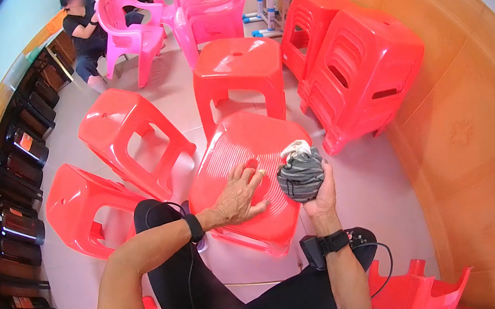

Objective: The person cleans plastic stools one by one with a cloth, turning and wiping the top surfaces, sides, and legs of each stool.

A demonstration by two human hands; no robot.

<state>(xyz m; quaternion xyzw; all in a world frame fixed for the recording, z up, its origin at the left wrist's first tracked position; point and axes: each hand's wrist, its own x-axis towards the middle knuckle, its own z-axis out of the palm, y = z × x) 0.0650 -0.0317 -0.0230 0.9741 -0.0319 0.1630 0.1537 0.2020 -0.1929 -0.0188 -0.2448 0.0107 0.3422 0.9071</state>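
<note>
Cloth [300, 178] in right grip [324, 198]; orange label [26, 143] illegible

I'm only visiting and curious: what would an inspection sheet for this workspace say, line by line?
Surface: red stool, seat up, ridged top.
Job's things: striped cloth, bunched; whether it touches the seat is unclear.
Clutter: more stools around, a stack beyond, pink chairs.
Grip: left hand spread on the seat; right hand holds the cloth.
Cables: black cord below the left wrist, another looping by the right.
Surroundings: panelled wall, jars on shelves, another person by a pink chair.
</note>
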